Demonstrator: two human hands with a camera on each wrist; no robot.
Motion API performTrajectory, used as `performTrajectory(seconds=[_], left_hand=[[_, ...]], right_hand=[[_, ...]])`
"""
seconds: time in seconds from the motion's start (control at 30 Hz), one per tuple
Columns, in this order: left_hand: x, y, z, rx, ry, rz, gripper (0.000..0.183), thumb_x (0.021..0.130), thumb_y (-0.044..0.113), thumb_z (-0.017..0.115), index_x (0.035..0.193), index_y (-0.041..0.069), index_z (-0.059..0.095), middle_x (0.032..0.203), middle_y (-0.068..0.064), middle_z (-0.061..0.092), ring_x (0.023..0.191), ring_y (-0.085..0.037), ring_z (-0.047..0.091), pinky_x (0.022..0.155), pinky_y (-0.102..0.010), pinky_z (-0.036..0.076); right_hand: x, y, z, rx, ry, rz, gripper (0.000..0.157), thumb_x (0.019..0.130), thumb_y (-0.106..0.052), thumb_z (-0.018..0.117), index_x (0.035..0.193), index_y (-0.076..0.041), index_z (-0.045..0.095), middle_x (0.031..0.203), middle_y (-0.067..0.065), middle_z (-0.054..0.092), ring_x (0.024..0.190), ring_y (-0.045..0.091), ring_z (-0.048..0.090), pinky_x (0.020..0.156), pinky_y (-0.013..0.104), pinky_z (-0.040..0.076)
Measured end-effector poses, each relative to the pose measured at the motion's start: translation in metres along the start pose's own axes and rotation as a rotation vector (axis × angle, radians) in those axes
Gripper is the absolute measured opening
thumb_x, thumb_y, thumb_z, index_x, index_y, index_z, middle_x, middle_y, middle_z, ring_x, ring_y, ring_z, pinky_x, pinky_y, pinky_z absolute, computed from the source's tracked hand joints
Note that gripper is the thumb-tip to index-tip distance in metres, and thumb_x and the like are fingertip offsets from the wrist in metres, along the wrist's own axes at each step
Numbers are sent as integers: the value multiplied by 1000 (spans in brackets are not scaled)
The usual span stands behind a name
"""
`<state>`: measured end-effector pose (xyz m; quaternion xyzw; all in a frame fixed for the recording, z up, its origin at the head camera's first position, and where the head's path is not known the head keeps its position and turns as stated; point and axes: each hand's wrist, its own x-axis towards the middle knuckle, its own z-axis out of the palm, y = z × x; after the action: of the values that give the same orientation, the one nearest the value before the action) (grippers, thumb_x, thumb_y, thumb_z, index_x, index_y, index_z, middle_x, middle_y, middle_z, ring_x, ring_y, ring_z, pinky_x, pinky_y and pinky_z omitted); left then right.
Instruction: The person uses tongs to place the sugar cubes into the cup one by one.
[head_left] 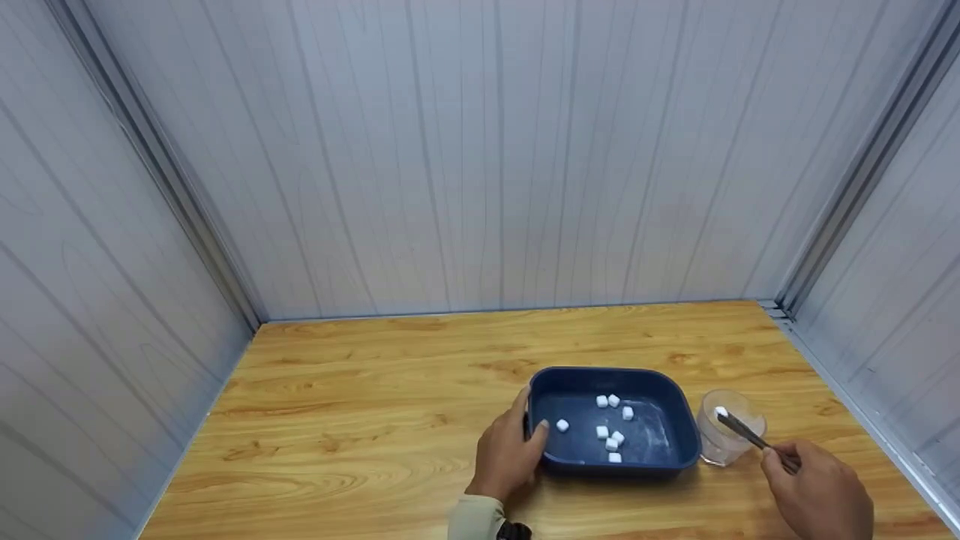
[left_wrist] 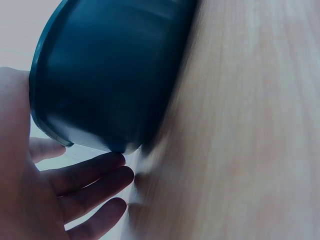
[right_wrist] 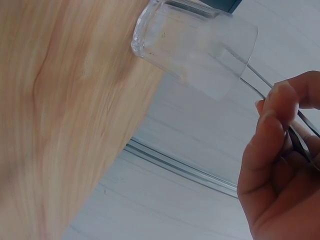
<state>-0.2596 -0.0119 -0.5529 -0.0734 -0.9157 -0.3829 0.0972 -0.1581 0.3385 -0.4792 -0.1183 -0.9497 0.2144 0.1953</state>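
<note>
The left hand (head_left: 506, 454) grips the tray (head_left: 652, 442) at its left rim; cubes (head_left: 602, 433) lie inside. Well apart, the right hand (head_left: 821, 487) pinches tweezers (head_left: 742, 430), one cube (head_left: 721, 412) at their tips in the glass (head_left: 718, 451), between tray and bench's (head_left: 337, 420) right edge.

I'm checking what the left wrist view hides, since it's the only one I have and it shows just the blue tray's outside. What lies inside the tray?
Observer: Eight small white cubes lie scattered on the floor of the blue tray.
Operator: My view misses the right hand altogether. Does it hold anything?
Observer: Yes, the right hand grips a pair of tweezers.
Operator: And where are the tips?
Observer: They reach inside a clear glass that stands to the right of the tray.
</note>
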Motion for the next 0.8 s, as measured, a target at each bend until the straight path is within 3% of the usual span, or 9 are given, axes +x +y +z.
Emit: performTrajectory(seconds=[0.5, 0.8], left_hand=[[0, -1, 0, 4, 1, 3, 61, 89, 43, 55, 143, 25, 37, 122, -2, 59, 106, -20, 57, 85, -43, 44], [0, -1, 0, -4, 7, 11, 60, 89, 43, 55, 143, 27, 36, 121, -1, 59, 105, -20, 57, 84, -43, 45]], right_hand=[[5, -5, -1, -40, -71, 60, 26, 85, -25, 60, 91, -1, 67, 80, 11, 67, 69, 32, 62, 53, 45, 44], [5, -4, 1, -43, -38, 38, 24, 84, -24, 62, 90, -1, 68, 79, 11, 67, 70, 34, 62, 52, 46, 44]])
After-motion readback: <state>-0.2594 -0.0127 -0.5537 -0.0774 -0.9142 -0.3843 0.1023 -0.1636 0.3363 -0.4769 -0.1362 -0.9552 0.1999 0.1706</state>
